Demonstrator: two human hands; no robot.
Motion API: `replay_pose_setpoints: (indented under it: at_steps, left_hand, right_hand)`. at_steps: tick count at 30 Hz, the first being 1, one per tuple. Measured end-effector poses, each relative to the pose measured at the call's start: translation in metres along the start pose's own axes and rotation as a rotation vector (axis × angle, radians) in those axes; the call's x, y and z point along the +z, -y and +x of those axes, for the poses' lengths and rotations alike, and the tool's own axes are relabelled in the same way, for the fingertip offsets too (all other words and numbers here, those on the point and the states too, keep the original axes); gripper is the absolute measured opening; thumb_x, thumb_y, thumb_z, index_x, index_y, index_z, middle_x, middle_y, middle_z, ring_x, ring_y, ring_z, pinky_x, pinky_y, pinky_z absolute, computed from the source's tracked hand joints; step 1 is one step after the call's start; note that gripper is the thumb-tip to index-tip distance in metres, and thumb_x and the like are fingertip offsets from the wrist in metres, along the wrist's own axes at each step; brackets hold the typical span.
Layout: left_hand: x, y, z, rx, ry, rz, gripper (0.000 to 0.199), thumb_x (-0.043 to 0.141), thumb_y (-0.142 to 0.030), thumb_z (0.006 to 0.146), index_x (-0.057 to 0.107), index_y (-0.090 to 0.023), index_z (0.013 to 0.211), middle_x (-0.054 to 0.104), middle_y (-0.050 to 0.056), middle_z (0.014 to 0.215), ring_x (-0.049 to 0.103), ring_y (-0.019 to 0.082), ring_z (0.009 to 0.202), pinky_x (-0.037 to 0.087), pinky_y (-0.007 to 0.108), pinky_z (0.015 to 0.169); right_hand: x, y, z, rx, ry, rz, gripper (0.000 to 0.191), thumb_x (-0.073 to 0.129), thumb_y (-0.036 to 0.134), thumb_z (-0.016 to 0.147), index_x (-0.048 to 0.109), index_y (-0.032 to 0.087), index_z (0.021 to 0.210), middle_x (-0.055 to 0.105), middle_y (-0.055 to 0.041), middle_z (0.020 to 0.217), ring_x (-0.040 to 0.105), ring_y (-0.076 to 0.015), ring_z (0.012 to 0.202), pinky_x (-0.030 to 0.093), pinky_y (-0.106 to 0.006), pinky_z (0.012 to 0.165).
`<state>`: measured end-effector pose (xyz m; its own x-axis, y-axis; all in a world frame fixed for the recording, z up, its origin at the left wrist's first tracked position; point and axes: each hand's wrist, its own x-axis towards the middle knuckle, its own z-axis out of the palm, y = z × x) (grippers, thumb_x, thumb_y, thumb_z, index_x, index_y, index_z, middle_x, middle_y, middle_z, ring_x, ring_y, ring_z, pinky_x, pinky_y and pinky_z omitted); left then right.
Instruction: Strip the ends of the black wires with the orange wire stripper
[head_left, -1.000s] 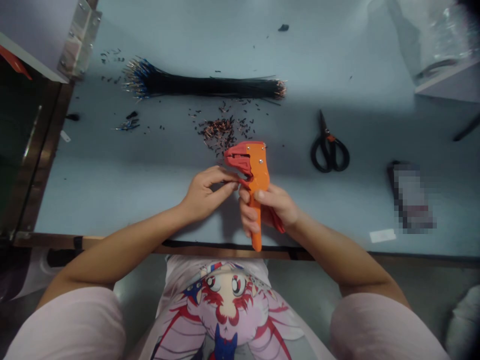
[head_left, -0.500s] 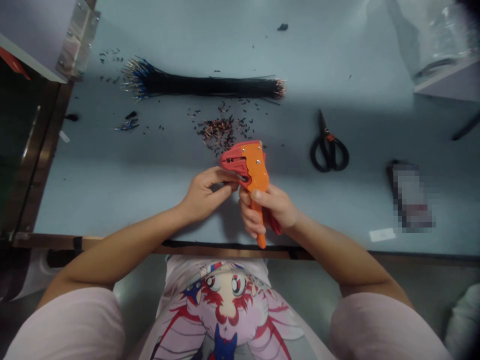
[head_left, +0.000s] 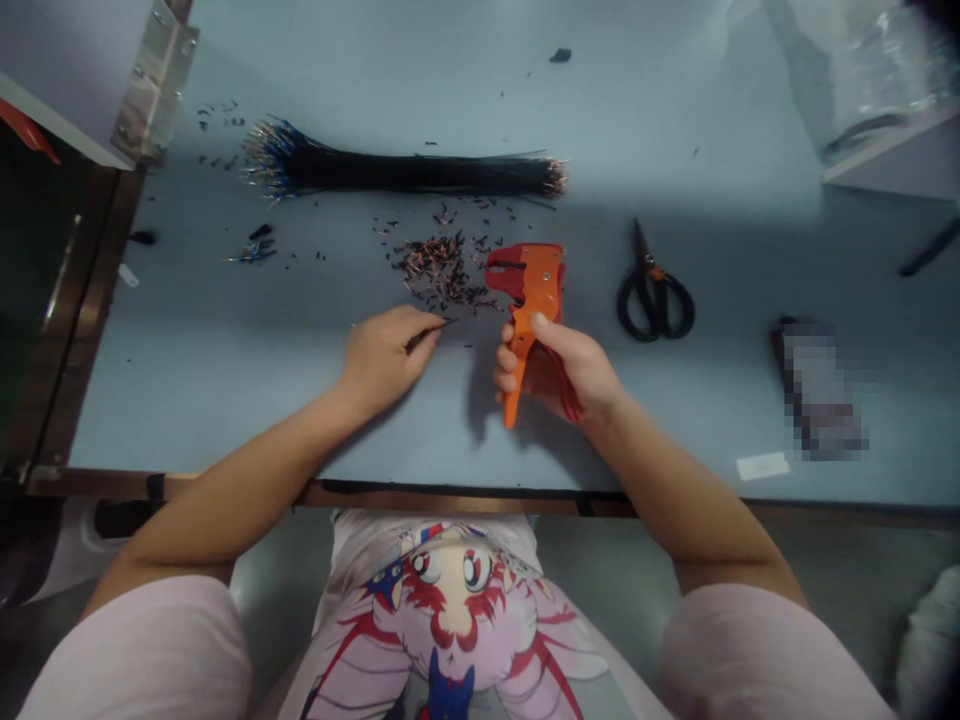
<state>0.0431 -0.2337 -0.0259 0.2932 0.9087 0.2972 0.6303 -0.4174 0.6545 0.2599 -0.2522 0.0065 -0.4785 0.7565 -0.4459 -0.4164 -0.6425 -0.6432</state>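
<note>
Angular stripper (head_left: 541, 290) shifted forward; thin wire (head_left: 450, 321) apparently pinched.

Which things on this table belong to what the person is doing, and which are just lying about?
Seemingly part of the job:
orange-and-red hand tool, in the right grip
thin dark wire, in the left grip
black wire bundle, probably
dark and coppery scraps, probably

Seemingly just lying about:
black-handled scissors
pixelated object
white strip

- Loose pale pink short sleeves (head_left: 142, 650), both arms
- Pale shirt (head_left: 517, 535), large cartoon print (head_left: 454, 610): big red-and-white eyes (head_left: 478, 571), red patches (head_left: 455, 632), pink striped wing shapes (head_left: 360, 660)
- Dark blue cat-like figure (head_left: 450, 695), low centre
- Left hand (head_left: 382, 360), right hand (head_left: 566, 365) bare; forearms (head_left: 259, 485) too
</note>
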Motion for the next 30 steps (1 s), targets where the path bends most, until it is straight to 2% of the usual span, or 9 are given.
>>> replay_pose_setpoints:
  at_steps: [6,11,13,16,19,21,24,27,30]
  left_hand:
    - [-0.014,0.017,0.008,-0.043,-0.198,0.092,0.013,0.063,-0.031,0.079,0.072,-0.027,0.087,0.06,0.006,0.111,0.059,0.021,0.087,0.047,0.036,0.08]
    - [-0.021,0.02,0.012,-0.061,-0.245,0.08,0.013,0.063,-0.03,0.079,0.072,-0.026,0.088,0.06,0.006,0.107,0.058,0.021,0.086,0.047,0.035,0.079]
    - [-0.021,0.018,0.012,-0.066,-0.173,0.053,0.015,0.059,-0.029,0.081,0.071,-0.025,0.09,0.065,0.005,0.095,0.059,0.019,0.079,0.046,0.032,0.074]
    - [-0.016,0.013,0.009,-0.045,0.076,0.053,0.018,0.054,-0.029,0.084,0.069,-0.022,0.091,0.069,0.003,0.079,0.06,0.017,0.069,0.043,0.028,0.065]
    - [-0.01,0.006,0.007,0.02,0.219,0.12,0.019,0.05,-0.027,0.085,0.068,-0.02,0.088,0.07,0.005,0.082,0.062,0.02,0.076,0.043,0.03,0.068]
    - [-0.009,0.006,0.008,0.061,0.172,0.133,0.018,0.049,-0.025,0.086,0.067,-0.019,0.087,0.069,0.007,0.098,0.062,0.023,0.091,0.044,0.034,0.078]
    - [-0.02,0.017,0.015,0.032,-0.026,0.165,0.016,0.052,-0.027,0.085,0.066,-0.02,0.087,0.065,0.006,0.109,0.059,0.023,0.1,0.043,0.034,0.084]
    - [-0.037,0.037,0.02,-0.103,-0.204,0.214,0.015,0.055,-0.031,0.085,0.066,-0.022,0.086,0.065,0.003,0.081,0.059,0.02,0.081,0.041,0.032,0.074]
    - [-0.043,0.053,0.019,-0.187,-0.24,0.203,0.006,0.06,-0.028,0.08,0.064,-0.023,0.079,0.06,0.001,0.063,0.059,0.022,0.076,0.041,0.032,0.072]
  right_hand:
    - [-0.002,-0.003,0.002,0.015,-0.065,-0.086,0.037,0.074,0.043,0.073,0.059,0.013,0.089,0.065,-0.0074,0.077,0.066,-0.0218,0.066,0.057,-0.039,0.063]
    - [-0.003,-0.006,0.004,0.031,-0.075,-0.083,0.034,0.075,0.039,0.074,0.059,0.014,0.089,0.066,-0.0075,0.077,0.067,-0.0221,0.067,0.058,-0.039,0.063]
    - [-0.004,-0.007,0.006,0.041,-0.074,-0.078,0.033,0.074,0.038,0.075,0.058,0.013,0.09,0.066,-0.0074,0.077,0.068,-0.0217,0.066,0.058,-0.038,0.062]
    - [-0.005,-0.008,0.007,0.101,-0.065,-0.115,0.033,0.073,0.037,0.075,0.056,0.014,0.091,0.069,-0.0097,0.081,0.07,-0.0225,0.068,0.059,-0.037,0.061]
    - [-0.006,-0.009,0.008,0.13,-0.02,-0.156,0.039,0.076,0.037,0.073,0.055,0.014,0.096,0.07,-0.0139,0.095,0.071,-0.0246,0.072,0.059,-0.038,0.062]
    - [-0.008,-0.01,0.008,0.066,0.017,-0.192,0.046,0.078,0.035,0.07,0.054,0.014,0.103,0.069,-0.0136,0.097,0.071,-0.0254,0.077,0.06,-0.038,0.063]
    - [-0.012,-0.009,0.009,-0.05,0.077,-0.234,0.048,0.076,0.034,0.072,0.053,0.013,0.109,0.07,-0.011,0.087,0.07,-0.0242,0.079,0.059,-0.038,0.067]
    - [-0.016,-0.008,0.011,-0.083,0.125,-0.158,0.04,0.073,0.035,0.075,0.057,0.013,0.104,0.07,-0.0124,0.093,0.07,-0.0229,0.076,0.059,-0.039,0.069]
    - [-0.016,-0.008,0.013,-0.086,0.115,-0.08,0.033,0.072,0.033,0.074,0.059,0.013,0.098,0.067,-0.0129,0.105,0.07,-0.0213,0.075,0.059,-0.04,0.071]
